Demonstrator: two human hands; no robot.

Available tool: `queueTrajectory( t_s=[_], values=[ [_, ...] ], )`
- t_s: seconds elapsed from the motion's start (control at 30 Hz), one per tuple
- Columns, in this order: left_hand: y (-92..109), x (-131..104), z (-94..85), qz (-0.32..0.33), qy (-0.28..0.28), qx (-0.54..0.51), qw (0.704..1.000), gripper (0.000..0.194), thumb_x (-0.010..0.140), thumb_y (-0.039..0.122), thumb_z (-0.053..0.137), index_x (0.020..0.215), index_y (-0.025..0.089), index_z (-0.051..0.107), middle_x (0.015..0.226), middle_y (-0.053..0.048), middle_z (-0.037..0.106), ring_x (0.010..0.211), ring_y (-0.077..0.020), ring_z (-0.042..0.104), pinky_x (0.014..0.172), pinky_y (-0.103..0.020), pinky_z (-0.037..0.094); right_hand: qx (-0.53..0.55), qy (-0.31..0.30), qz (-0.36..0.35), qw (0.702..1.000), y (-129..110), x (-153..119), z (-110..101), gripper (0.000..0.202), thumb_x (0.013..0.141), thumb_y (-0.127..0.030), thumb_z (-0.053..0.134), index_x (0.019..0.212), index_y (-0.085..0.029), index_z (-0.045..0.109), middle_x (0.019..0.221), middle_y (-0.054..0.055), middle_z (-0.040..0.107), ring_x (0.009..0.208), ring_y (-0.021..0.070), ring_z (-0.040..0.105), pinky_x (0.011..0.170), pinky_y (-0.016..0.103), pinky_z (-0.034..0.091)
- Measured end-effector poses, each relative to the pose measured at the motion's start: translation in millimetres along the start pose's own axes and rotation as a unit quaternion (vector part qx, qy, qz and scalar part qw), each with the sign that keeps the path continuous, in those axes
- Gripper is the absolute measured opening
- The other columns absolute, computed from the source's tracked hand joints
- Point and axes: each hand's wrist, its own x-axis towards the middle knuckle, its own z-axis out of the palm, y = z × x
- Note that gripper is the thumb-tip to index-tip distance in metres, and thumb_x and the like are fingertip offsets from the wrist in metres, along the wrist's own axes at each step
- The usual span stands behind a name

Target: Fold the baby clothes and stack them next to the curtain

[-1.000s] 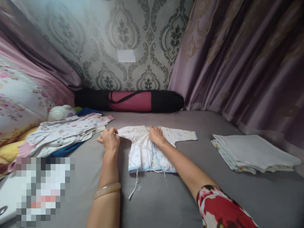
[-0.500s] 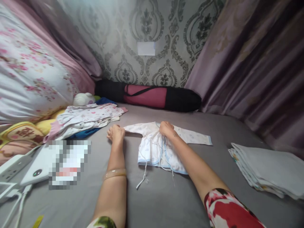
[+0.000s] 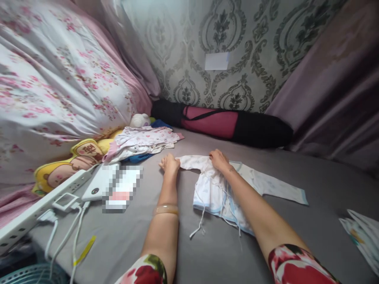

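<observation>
Our left hand (image 3: 169, 163) grips the shirt (image 3: 204, 193) by one sleeve near frame centre — our right hand (image 3: 219, 160) curls over its shoulder, whether gripping we cannot tell.

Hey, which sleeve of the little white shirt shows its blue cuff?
The sleeve on the right, lying on the gray sheet; the other sleeve has its end hidden in the left hand.

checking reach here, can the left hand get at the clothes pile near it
Probably yes: only bare sheet lies between the left hand and the clothes pile, though that hand grips the sleeve.
</observation>
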Motion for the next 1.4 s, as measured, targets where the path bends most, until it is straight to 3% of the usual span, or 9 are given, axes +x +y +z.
queueTrajectory(
  t_s=[0.17,0.37,0.47,0.63,0.8,0.93,1.07,1.17,1.4],
  values=[
    [-2.9,11.7,-1.8,-0.028,-0.06,-0.031,0.997,0.022,0.073,0.02,0.058,0.093,0.022,0.067,0.11,-0.012,0.069,0.114,-0.0331,0.057,0.097,-0.045,0.036,-0.002,-0.015,0.003,1.0,5.2,0.8,0.0,0.025,0.095,-0.025,0.045,0.113,-0.023,0.062,0.118,0.009,0.06,0.11,0.0229,0.057,0.085,0.029,0.042],
    [1.4,10.1,-5.0,-0.003,0.045,-0.117,0.992,0.026,0.089,0.025,0.043,0.107,0.022,0.062,0.11,-0.01,0.068,0.108,-0.0272,0.06,0.089,-0.038,0.043,0.002,0.032,0.065,0.997,-4.5,-8.8,6.1,0.026,0.098,-0.024,0.037,0.113,-0.02,0.059,0.119,0.011,0.057,0.107,0.0237,0.059,0.084,0.032,0.042],
    [2.7,5.9,-5.4,0.002,0.049,-0.128,0.991,0.028,0.09,0.023,0.04,0.11,0.021,0.06,0.107,-0.012,0.069,0.104,-0.0277,0.062,0.085,-0.036,0.044,-0.002,0.06,0.083,0.995,-11.2,-13.3,13.4,0.028,0.098,-0.019,0.033,0.114,-0.018,0.056,0.119,0.012,0.055,0.103,0.0231,0.06,0.082,0.032,0.042],
    [0.6,5.0,-5.0,-0.009,0.047,-0.114,0.992,0.028,0.093,0.037,0.042,0.107,0.021,0.06,0.106,-0.014,0.068,0.104,-0.031,0.062,0.085,-0.039,0.044,-0.007,0.105,0.079,0.991,-14.4,-16.6,16.5,0.029,0.095,-0.01,0.034,0.117,-0.016,0.052,0.121,0.014,0.051,0.097,0.0212,0.06,0.078,0.031,0.043],
    [1.8,8.9,-6.6,-0.019,0.019,-0.115,0.993,0.037,0.087,0.032,0.047,0.121,0.019,0.052,0.106,-0.015,0.068,0.105,-0.0321,0.062,0.089,-0.042,0.041,-0.041,0.116,0.011,0.992,-17.6,-23.3,12.2,0.035,0.091,-0.003,0.032,0.112,-0.017,0.057,0.118,0.013,0.054,0.108,0.0228,0.053,0.086,0.031,0.04],
    [1.4,9.7,-6.6,0.008,-0.012,-0.096,0.995,0.041,0.08,0.021,0.051,0.12,0.025,0.055,0.107,-0.01,0.068,0.107,-0.0312,0.062,0.093,-0.045,0.04,-0.022,0.071,-0.068,0.995,-25.1,-29.2,15.6,0.036,0.097,-0.015,0.03,0.118,-0.017,0.058,0.125,0.012,0.057,0.117,0.0228,0.049,0.099,0.033,0.035],
    [-3.5,12.6,0.5,0.047,-0.03,-0.073,0.996,0.034,0.079,0.012,0.048,0.1,0.027,0.068,0.111,-0.008,0.067,0.113,-0.0294,0.058,0.098,-0.046,0.037,0.014,-0.003,-0.091,0.996,-30.0,-33.8,23.2,0.052,0.1,-0.036,0.023,0.143,-0.011,0.04,0.152,0.012,0.035,0.142,0.0253,0.024,0.114,0.04,0.016],
    [-6.6,15.6,7.0,0.055,-0.003,-0.064,0.996,0.036,0.079,0.009,0.047,0.101,0.026,0.07,0.111,-0.009,0.066,0.114,-0.029,0.056,0.097,-0.043,0.04,0.023,-0.022,-0.08,0.996,-30.9,-36.5,27.0,0.062,0.1,-0.045,0.018,0.15,-0.01,0.028,0.159,0.011,0.02,0.146,0.0265,0.01,0.117,0.044,0.005],
    [-10.9,17.2,13.6,0.075,0.066,-0.044,0.994,0.044,0.08,0.008,0.046,0.117,0.016,0.068,0.109,-0.015,0.059,0.109,-0.0283,0.055,0.098,-0.037,0.042,0.005,-0.034,-0.065,0.997,-32.4,-35.5,27.6,0.069,0.096,-0.055,0.023,0.152,-0.015,0.024,0.16,0.01,0.016,0.147,0.0267,0.007,0.117,0.044,0.002]
  ],
)
